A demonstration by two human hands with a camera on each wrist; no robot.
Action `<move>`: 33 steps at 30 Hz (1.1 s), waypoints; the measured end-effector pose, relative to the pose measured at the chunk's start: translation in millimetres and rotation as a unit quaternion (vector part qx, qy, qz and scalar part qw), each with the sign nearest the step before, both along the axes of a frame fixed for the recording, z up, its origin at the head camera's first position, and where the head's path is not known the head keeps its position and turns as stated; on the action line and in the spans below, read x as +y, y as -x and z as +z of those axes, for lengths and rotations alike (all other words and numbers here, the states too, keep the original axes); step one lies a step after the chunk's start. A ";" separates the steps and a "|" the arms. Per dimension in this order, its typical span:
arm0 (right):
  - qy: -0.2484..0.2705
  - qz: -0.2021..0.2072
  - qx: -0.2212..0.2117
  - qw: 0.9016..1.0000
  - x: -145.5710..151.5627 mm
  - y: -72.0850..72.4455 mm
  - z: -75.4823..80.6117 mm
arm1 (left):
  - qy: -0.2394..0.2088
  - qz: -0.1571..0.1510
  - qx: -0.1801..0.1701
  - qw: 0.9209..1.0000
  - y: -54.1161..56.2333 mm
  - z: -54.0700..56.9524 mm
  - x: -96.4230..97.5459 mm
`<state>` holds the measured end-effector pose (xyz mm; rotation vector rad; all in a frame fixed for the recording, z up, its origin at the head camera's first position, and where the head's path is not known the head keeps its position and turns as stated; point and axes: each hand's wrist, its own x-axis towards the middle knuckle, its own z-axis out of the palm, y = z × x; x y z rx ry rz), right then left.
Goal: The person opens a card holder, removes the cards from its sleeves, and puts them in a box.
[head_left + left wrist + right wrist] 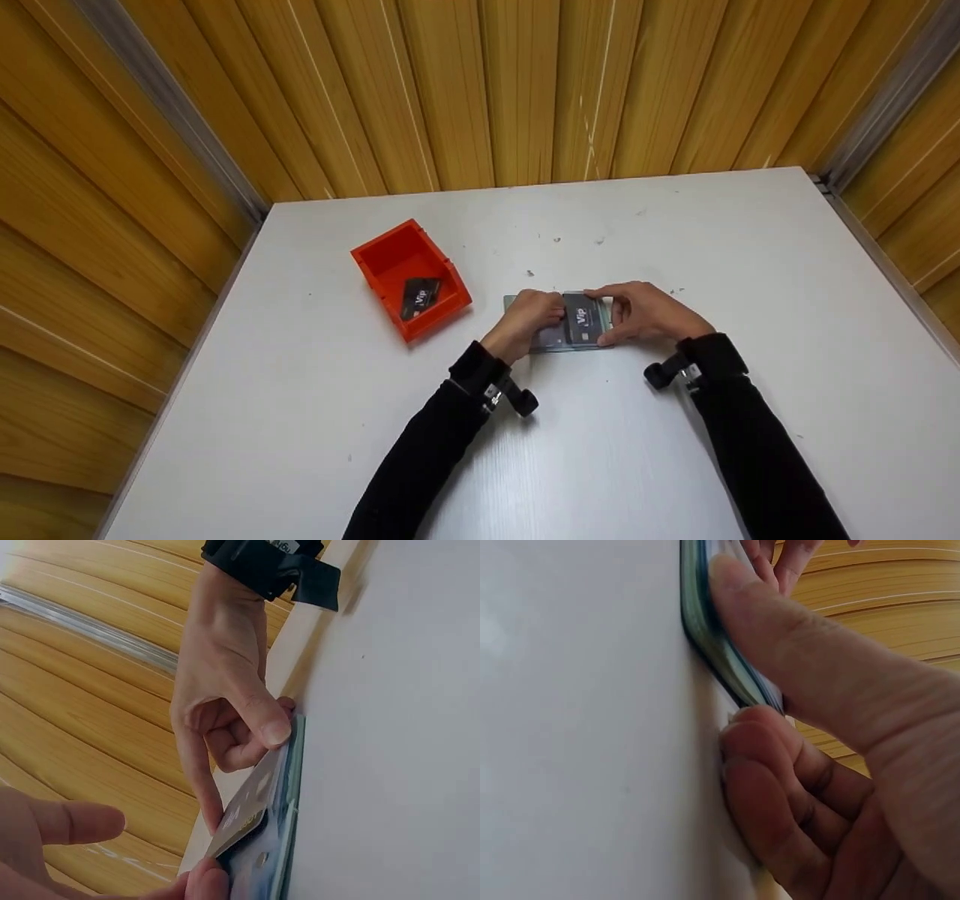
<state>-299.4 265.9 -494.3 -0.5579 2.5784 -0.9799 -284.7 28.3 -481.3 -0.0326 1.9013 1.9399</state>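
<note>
A dark card point(585, 319) printed "Vip" lies over the right part of a card holder point(551, 340) with clear sleeves and greenish edges. My right hand point(649, 311) holds the card at its right end, thumb and index finger on opposite edges. In the right wrist view its thumb point(780, 637) lies on top of the holder, the other fingers curled beside it. My left hand point(529, 319) grips the holder at the card's left edge with bent fingers. The left wrist view shows left fingertips point(208, 881) right at the card's corner and one digit lifted away.
A red plastic bin point(409, 330) stands to the left of the hands, with dark Vip cards point(420, 298) inside. The white table point(300, 420) meets wood-patterned panels point(517, 97) at the back and sides. Each wrist wears a black strap with a small camera.
</note>
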 end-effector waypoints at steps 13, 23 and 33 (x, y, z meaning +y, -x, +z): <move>-0.001 -0.009 -0.007 1.000 0.2 -0.1 -1.5 | 0.090 0.006 0.024 0.996 0.2 -6.3 5.4; 0.004 0.002 -0.002 1.000 1.0 0.0 0.6 | 0.100 -0.033 0.046 0.993 2.3 -14.4 7.2; -0.001 -0.009 -0.007 1.000 1.1 1.3 -1.4 | 0.084 -0.029 0.052 0.995 3.0 -18.3 7.4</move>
